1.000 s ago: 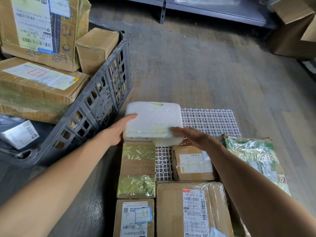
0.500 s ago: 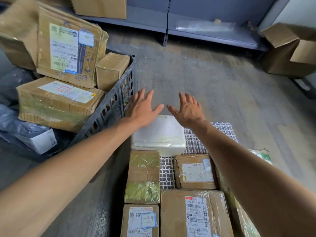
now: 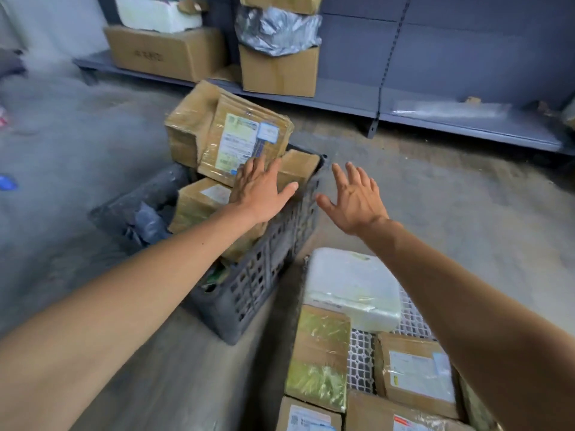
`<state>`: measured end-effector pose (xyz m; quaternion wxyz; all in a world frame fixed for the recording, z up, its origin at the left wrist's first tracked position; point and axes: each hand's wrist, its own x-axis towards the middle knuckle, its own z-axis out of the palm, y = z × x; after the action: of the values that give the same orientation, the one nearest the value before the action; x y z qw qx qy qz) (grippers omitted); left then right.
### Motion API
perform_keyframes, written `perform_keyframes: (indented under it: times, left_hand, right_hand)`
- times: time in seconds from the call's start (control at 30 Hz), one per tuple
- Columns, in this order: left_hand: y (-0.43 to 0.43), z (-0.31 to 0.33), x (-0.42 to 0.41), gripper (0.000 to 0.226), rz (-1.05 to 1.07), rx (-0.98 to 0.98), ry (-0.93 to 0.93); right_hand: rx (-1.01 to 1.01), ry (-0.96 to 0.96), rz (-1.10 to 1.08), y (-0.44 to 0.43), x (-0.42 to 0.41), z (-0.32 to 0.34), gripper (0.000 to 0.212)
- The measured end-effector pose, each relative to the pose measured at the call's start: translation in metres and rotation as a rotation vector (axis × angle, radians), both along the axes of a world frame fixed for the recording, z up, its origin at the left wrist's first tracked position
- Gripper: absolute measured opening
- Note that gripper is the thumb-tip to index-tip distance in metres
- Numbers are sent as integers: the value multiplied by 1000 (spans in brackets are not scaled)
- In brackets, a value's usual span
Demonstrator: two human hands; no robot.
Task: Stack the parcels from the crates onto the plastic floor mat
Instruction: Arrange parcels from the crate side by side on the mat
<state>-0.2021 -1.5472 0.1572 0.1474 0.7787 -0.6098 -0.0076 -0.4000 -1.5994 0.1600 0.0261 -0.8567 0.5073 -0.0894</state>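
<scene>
A dark grey slatted crate (image 3: 264,284) stands on the floor, holding several taped cardboard parcels; the biggest, a labelled box (image 3: 236,135), leans at the top. My left hand (image 3: 258,194) is open, fingers spread, over the crate's parcels and beside a small brown box (image 3: 298,169). My right hand (image 3: 354,200) is open in the air to the right of the crate, holding nothing. Lower right, the white plastic floor mat (image 3: 361,362) carries a white foam box (image 3: 351,287), a green-taped parcel (image 3: 320,359) and labelled cardboard parcels (image 3: 417,374).
A low grey shelf (image 3: 435,116) runs along the back wall with cardboard boxes (image 3: 280,70) and a silver-wrapped package (image 3: 277,29) on it. A grey bag (image 3: 149,222) lies in the crate's left end. Bare concrete floor spreads to the left and right.
Both hands let go of the white foam box, which stays on the mat, then rose and reached toward the crate. The view tilted up, showing the shelf.
</scene>
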Motion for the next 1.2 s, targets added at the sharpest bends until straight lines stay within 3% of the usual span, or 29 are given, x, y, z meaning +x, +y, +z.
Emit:
perform_keyframes:
  times: [0.23,0.53,0.7,0.77,0.97,1.1,1.2]
  left_hand:
    - [17,4,61,76,122,22,-41]
    - [5,-17,80,76,77,79,-53]
    - [-18,17,94,60,51,-409,-268]
    - [-27,34,113,61,134,-500,-295]
    - [-47,54,161,84,501,-147,-73]
    - [-50,43,159,77,515,-72,39]
    - [-48,41,158,78,516,-135,79]
  right_hand:
    - [44,-29,127,10,61,-2,80]
    - [112,36,176,8,81,-18,80]
    - [225,125,204,0,69,-36,82]
    - [262,117,188,4,66,-44,82]
    - [308,86,169,7,66,-47,83]
    - [317,101,168,5,66,-46,84]
    - [321,107,172,4,66,-45,84]
